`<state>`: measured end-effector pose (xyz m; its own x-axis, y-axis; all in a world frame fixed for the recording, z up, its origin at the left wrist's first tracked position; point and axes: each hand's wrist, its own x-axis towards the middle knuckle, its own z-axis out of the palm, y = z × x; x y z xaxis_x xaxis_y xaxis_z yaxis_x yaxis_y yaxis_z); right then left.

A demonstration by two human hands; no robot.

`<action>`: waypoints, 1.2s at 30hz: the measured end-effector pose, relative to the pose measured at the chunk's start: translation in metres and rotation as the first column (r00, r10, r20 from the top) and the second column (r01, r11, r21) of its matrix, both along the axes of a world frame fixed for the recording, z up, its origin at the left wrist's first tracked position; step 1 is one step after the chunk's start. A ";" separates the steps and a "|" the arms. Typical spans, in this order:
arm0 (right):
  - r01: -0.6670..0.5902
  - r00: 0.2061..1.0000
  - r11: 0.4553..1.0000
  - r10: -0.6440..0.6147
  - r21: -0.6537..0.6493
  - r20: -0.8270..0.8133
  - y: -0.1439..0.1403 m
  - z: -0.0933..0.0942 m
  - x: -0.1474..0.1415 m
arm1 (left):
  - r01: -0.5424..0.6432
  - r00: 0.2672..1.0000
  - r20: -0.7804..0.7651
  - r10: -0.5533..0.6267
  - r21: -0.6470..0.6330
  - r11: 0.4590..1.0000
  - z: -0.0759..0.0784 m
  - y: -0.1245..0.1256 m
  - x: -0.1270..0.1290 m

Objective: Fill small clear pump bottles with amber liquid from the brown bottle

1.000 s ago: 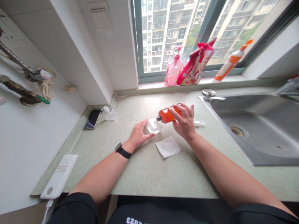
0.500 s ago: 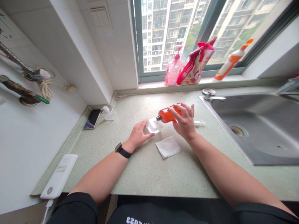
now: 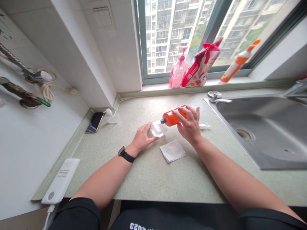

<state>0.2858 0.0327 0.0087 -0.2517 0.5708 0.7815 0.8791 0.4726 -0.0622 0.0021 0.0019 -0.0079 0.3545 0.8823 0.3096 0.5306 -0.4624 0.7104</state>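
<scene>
1. Head view: the right hand point(image 3: 190, 126) is clamped around an orange bottle point(image 3: 170, 118), tipped on its side with its dark neck pointing toward 9 o'clock.
2. The bottle's mouth hangs just over a small clear container point(image 3: 157, 128) on the green countertop point(image 3: 148, 172).
3. The left hand point(image 3: 143, 138), with a black watch point(image 3: 125, 155) on its wrist, is closed loosely on the container's near side, fingers touching it.
4. A folded white tissue point(image 3: 172, 151) lies at 6 o'clock from the bottle, just beside the right wrist.
5. A white pump piece point(image 3: 205, 126) lies at 3 o'clock, just past the right hand.
6. The steel sink point(image 3: 268, 134) sits farther toward 3 o'clock.
7. At 12 o'clock, the sill holds a pink pump bottle point(image 3: 178, 72), a red bag point(image 3: 202, 65) and an orange squeeze bottle point(image 3: 237, 64).
8. Toward 9 o'clock lie a phone point(image 3: 95, 122) and, nearer, a white power bank point(image 3: 61, 180).
</scene>
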 end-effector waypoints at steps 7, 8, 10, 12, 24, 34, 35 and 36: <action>0.005 1.000 1.000 -0.005 -0.011 0.009 0.000 0.000 0.000 | -0.007 1.000 -0.007 0.007 0.003 1.000 -0.001 0.000 0.000; 0.005 1.000 1.000 -0.005 -0.009 0.009 0.000 0.000 0.000 | -0.009 1.000 -0.009 0.009 0.003 1.000 -0.001 0.000 0.000; 0.000 1.000 1.000 0.000 0.001 0.008 0.000 0.001 0.000 | -0.009 1.000 -0.011 0.010 0.002 1.000 0.000 0.000 0.000; -0.007 1.000 1.000 0.007 0.016 0.009 0.000 0.001 0.000 | -0.004 1.000 -0.012 0.004 0.000 1.000 0.000 0.000 0.000; -0.006 1.000 1.000 0.006 0.011 0.010 -0.001 0.001 -0.001 | -0.007 1.000 -0.011 0.007 0.010 1.000 -0.002 0.001 0.000; -0.002 1.000 1.000 0.001 0.027 0.028 0.000 0.001 0.000 | -0.016 1.000 -0.019 0.016 0.006 1.000 -0.001 0.001 0.000; -0.002 1.000 1.000 0.001 0.024 0.028 0.000 0.001 0.000 | -0.018 1.000 -0.020 0.018 0.005 1.000 -0.001 0.001 0.000; -0.001 1.000 1.000 0.001 0.022 0.027 0.000 0.001 0.000 | -0.019 1.000 -0.021 0.020 0.006 1.000 -0.001 0.001 0.000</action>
